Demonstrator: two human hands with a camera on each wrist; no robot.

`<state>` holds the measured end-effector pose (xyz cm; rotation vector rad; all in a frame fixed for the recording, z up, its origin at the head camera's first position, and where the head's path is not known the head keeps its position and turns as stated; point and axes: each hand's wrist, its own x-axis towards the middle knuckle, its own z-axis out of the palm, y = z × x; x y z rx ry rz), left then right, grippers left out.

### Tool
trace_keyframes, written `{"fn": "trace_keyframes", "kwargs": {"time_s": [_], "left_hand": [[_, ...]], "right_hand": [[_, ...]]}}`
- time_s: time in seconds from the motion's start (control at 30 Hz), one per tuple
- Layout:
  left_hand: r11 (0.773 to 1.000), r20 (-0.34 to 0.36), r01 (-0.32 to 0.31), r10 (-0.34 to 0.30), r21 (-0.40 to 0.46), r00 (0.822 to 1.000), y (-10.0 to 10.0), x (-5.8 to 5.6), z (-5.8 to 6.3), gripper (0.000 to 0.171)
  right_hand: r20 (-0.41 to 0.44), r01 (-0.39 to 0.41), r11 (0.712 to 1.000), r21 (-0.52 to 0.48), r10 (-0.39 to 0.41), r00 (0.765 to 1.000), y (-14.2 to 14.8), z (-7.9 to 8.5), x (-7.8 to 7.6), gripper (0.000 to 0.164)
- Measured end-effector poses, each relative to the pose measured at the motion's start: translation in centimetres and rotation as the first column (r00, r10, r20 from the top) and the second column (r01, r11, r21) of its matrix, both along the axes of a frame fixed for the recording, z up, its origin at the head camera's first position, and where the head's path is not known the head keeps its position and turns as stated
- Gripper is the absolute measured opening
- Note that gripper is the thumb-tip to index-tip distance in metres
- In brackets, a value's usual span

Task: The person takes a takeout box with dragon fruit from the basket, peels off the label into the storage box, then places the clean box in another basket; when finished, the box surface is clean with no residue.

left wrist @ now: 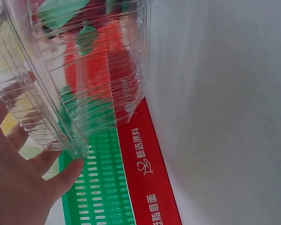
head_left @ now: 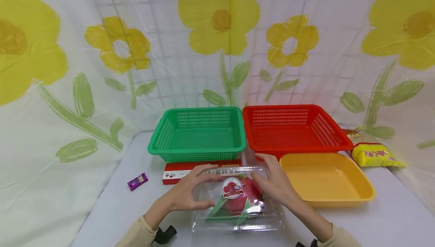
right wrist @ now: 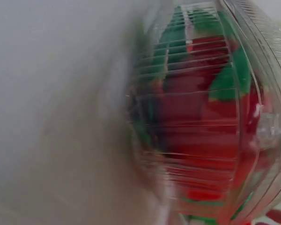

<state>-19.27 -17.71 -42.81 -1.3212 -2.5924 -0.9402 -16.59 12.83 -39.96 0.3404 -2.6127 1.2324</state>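
A clear plastic clamshell box (head_left: 214, 224) is between my hands at the near middle of the table. Red and green fruit, apparently dragon fruit (left wrist: 91, 61), shows through its walls, and a round label (head_left: 232, 188) sits on the lid. My left hand (head_left: 187, 190) holds the box's left side, thumb and fingers spread along the rim. At the far right corner, my right hand (head_left: 275, 181) holds the other side, its thumb reaching over the lid. The right wrist view is partly blurred; the box's side wall (right wrist: 196, 112) fills much of it.
A long red carton (head_left: 170, 177) lies behind the box, in front of a green basket (head_left: 200, 157). Beside that stand a red basket (head_left: 299, 149) and a yellow tray (head_left: 336, 203). A yellow food packet (head_left: 374, 155) lies far right; a small purple packet (head_left: 137, 181) lies left.
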Motion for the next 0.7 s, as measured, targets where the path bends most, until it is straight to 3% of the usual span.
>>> {"fn": "trace_keyframes", "kwargs": {"time_s": [0.13, 0.23, 0.4, 0.5, 0.7], "left_hand": [[1.0, -0.021, 0.017, -0.017, 0.014, 1.0, 0.1, -0.1, -0.1, 0.062], [1.0, -0.027, 0.019, -0.019, 0.013, 0.999, 0.0, -0.1, -0.2, 0.062], [1.0, -0.034, 0.021, -0.021, 0.007, 0.999, 0.0, -0.1, -0.3, 0.062], [1.0, -0.037, 0.021, -0.021, 0.004, 0.999, 0.0, -0.1, -0.3, 0.061], [1.0, -0.058, 0.022, -0.021, 0.002, 0.998, 0.0, 0.0, -0.4, 0.061]], "right_hand": [[-0.037, -0.054, 0.995, 0.085, 0.058, 0.998, -1.2, 1.1, -0.2, 0.048], [-0.016, -0.148, 0.981, 0.13, 0.151, 0.988, -2.1, 1.8, -0.2, 0.04], [0.024, -0.31, 0.917, 0.249, 0.315, 0.949, -3.0, 2.6, -0.3, 0.034], [0.037, -0.347, 0.887, 0.304, 0.353, 0.935, -3.1, 2.8, -0.5, 0.032], [0.091, -0.42, 0.855, 0.304, 0.413, 0.906, -3.1, 3.4, -0.9, 0.026]]}}
